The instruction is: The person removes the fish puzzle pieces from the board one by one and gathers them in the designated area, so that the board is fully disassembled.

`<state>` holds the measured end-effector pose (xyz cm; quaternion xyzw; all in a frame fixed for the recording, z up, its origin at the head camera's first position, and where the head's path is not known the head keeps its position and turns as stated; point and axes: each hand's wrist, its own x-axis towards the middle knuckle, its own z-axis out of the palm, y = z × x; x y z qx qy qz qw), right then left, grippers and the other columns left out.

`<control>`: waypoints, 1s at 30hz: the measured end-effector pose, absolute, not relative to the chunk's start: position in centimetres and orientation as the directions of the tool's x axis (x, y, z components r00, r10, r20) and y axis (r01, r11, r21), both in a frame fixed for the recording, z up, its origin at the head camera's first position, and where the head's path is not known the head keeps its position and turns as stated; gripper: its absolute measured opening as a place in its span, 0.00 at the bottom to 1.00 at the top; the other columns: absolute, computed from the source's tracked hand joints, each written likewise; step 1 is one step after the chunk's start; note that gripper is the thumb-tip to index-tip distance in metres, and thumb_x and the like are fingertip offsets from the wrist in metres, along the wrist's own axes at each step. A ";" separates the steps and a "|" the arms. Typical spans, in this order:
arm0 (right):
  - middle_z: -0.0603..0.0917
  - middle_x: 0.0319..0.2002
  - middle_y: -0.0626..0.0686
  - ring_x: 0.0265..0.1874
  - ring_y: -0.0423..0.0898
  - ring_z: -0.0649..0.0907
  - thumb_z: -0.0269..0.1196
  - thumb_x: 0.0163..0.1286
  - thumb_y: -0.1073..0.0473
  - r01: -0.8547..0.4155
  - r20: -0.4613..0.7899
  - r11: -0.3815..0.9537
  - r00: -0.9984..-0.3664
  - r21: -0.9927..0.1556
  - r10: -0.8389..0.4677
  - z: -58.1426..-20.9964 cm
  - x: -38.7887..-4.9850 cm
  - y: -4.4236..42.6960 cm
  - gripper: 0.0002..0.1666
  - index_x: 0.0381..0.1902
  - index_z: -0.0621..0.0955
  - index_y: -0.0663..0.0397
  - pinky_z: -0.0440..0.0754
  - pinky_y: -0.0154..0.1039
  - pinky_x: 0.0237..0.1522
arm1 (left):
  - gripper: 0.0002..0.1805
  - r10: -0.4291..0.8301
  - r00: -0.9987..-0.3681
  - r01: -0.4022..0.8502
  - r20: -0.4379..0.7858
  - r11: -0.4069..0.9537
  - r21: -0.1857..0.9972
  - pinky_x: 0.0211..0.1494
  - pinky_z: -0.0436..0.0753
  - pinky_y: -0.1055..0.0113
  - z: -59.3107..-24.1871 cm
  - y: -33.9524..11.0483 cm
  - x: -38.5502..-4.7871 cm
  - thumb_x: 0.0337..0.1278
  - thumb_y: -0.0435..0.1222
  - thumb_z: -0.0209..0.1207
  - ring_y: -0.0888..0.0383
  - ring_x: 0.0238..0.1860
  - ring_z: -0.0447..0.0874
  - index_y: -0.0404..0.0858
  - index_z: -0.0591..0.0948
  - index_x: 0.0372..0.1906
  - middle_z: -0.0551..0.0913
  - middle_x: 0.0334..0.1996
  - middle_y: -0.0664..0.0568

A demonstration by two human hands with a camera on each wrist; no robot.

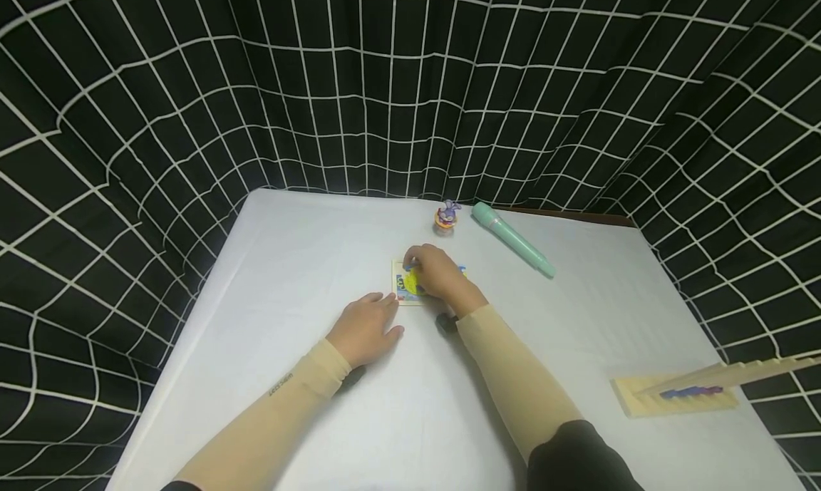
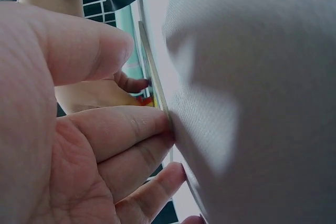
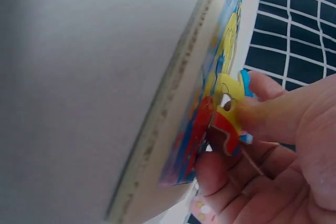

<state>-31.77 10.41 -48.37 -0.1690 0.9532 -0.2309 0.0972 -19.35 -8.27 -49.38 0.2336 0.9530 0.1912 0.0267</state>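
Observation:
A small picture puzzle board [image 1: 395,269] lies flat on the white table, its coloured picture partly covered by my right hand [image 1: 439,273]. Between thumb and fingers that hand pinches a yellow, red and blue puzzle piece [image 3: 229,113], held tilted against the picture side of the board [image 3: 164,109]. My left hand [image 1: 367,330] rests at the board's near left corner. In the left wrist view, its nearly straight fingertips [image 2: 164,121] touch the board's thin edge, with the thumb held apart.
Behind the board stands a small purple figurine [image 1: 446,216] on a round base. A mint-green tube shaped like a marker [image 1: 513,240] lies to its right. Near the table's right edge is a notched wooden stand [image 1: 641,398] with a blue-purple strip. Black grid-patterned cloth [image 1: 359,106] surrounds the table.

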 end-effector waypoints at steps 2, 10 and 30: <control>0.87 0.59 0.57 0.62 0.56 0.85 0.57 0.78 0.72 -0.272 -0.077 0.818 -0.931 -0.507 -0.358 -48.2 -31.6 10.9 0.19 0.57 0.87 0.50 0.79 0.55 0.76 | 0.30 0.453 -0.891 0.431 0.034 0.818 0.380 0.78 0.78 0.41 -49.4 -8.2 -19.3 0.77 0.47 0.62 0.37 0.76 0.77 0.29 0.81 0.71 0.81 0.74 0.40; 0.87 0.57 0.58 0.55 0.56 0.84 0.59 0.84 0.64 -0.157 -0.012 0.771 -0.978 -0.617 -0.208 -45.9 -31.7 16.1 0.14 0.61 0.84 0.54 0.86 0.55 0.64 | 0.31 0.447 -0.894 0.423 0.023 0.826 0.372 0.79 0.78 0.43 -49.4 -8.1 -19.3 0.77 0.47 0.62 0.37 0.76 0.77 0.30 0.81 0.71 0.80 0.74 0.41; 0.87 0.55 0.58 0.54 0.56 0.83 0.57 0.85 0.62 0.071 -0.244 0.812 -0.966 -0.579 -0.089 -48.2 -32.4 23.2 0.13 0.56 0.86 0.54 0.83 0.56 0.67 | 0.31 0.440 -0.898 0.413 0.015 0.831 0.373 0.79 0.78 0.42 -49.5 -8.2 -19.3 0.76 0.47 0.63 0.38 0.77 0.76 0.30 0.81 0.72 0.80 0.75 0.42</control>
